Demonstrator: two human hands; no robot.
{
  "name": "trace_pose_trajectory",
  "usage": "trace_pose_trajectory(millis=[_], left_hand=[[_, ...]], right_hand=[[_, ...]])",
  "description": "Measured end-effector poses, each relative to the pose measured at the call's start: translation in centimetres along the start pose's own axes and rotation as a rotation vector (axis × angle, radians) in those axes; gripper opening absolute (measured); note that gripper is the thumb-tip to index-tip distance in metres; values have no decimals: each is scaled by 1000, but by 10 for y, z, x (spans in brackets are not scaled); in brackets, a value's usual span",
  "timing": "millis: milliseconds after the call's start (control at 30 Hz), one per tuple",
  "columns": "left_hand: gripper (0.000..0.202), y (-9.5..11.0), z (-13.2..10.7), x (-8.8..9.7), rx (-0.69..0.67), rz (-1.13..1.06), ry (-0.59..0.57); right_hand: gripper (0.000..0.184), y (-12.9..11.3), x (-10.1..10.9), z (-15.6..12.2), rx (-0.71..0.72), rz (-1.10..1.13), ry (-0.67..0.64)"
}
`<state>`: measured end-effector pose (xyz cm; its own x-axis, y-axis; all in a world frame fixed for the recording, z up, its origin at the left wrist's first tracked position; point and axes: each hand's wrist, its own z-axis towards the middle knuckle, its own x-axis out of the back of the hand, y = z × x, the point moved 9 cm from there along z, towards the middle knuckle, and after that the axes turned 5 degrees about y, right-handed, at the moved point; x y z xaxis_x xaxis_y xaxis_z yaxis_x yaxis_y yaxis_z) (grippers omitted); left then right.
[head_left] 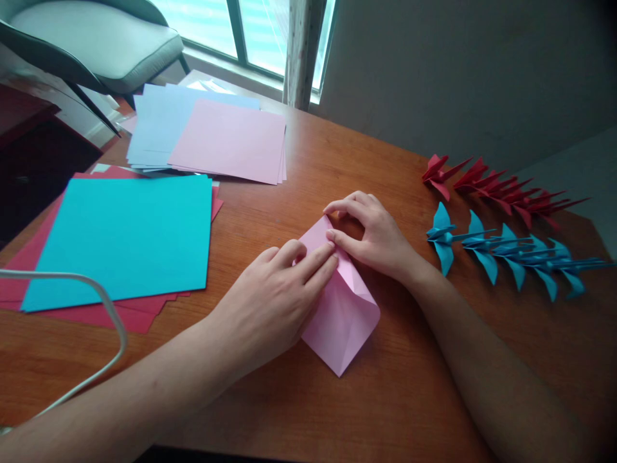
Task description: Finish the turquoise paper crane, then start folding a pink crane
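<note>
Folded pink paper (340,328) lies on the bench (385,392), left hand (289,292) across it, right hand (373,235) touching its twelve-o'clock corner; whether either grip pinches, I cannot tell. Red cranes (504,200) sit at two o'clock, blue cranes (508,233) three, turquoise sheets (125,241) nine, crossed by white cord (114,313).

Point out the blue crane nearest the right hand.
The leftmost blue crane, standing slightly apart. It is closest to the right hand; the other blue cranes overlap farther right.
</note>
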<state>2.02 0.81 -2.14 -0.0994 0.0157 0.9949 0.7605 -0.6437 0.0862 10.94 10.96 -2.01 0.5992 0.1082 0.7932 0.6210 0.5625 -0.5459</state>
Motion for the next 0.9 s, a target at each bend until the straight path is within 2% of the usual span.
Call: trace_pose_trajectory(millis=[400,733,900], left_hand=[[51,2,-1,3,-21,74,55],[50,3,-1,2,-16,85,48],[51,3,-2,4,-3,107,53]], right_hand=[[5,11,1,11,-76,30,132],[7,14,-1,16,-149,0,177],[4,14,1,15,-134,22,176]])
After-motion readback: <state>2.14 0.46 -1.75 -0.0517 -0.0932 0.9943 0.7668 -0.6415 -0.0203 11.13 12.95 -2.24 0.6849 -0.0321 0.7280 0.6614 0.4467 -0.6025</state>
